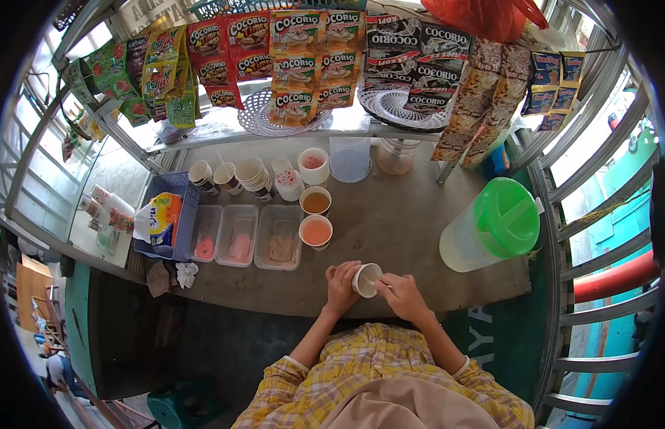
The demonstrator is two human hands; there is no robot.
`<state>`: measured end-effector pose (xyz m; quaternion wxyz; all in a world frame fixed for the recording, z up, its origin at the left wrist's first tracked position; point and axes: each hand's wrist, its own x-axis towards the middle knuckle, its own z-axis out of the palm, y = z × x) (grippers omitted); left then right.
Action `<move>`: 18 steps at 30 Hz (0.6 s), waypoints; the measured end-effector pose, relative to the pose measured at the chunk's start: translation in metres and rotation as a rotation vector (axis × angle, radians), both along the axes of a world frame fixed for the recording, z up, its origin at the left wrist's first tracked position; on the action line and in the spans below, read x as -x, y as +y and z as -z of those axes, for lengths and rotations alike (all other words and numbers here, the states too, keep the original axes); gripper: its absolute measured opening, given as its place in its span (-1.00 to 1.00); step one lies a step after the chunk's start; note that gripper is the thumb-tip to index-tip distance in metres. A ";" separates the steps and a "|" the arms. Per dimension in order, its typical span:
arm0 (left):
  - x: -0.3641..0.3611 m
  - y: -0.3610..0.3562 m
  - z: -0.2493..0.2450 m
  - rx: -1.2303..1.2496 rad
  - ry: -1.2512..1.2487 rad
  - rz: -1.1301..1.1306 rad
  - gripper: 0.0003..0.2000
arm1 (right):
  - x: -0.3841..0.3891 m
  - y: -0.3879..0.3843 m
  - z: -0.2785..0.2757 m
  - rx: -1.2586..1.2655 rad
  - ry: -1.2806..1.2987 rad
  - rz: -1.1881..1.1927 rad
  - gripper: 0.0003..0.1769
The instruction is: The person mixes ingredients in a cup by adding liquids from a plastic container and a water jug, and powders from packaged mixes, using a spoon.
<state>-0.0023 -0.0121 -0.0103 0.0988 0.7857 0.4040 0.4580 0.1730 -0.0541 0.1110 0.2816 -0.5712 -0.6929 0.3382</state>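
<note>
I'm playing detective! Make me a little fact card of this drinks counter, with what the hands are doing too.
Left hand: holds a paper cup
Right hand: at the cup's rim; anything pinched is too small to tell
Filled cups: one amber drink, one orange-pink drink
Clear tubs: three in a row; two hold pink stuff, one brown
Basket: blue, with a tissue pack inside
Big jug: see-through, green lid
Hanging above: Cocorio sachets and others

Daylit, fisheye-curved edges, bright side glare
</note>
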 end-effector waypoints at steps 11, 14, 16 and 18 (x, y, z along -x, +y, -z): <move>0.003 -0.004 -0.001 0.087 -0.019 0.106 -0.17 | 0.002 -0.007 -0.003 -0.138 -0.095 0.050 -0.73; 0.002 -0.004 -0.001 0.062 -0.036 0.112 -0.18 | -0.004 -0.008 0.005 0.096 0.062 -0.006 -0.74; 0.001 -0.003 -0.002 0.020 -0.041 0.110 -0.21 | 0.001 -0.011 0.000 -0.020 -0.023 0.037 -0.74; 0.000 -0.003 -0.001 -0.010 -0.044 0.115 -0.23 | 0.002 -0.013 -0.003 -0.050 -0.045 0.046 -0.74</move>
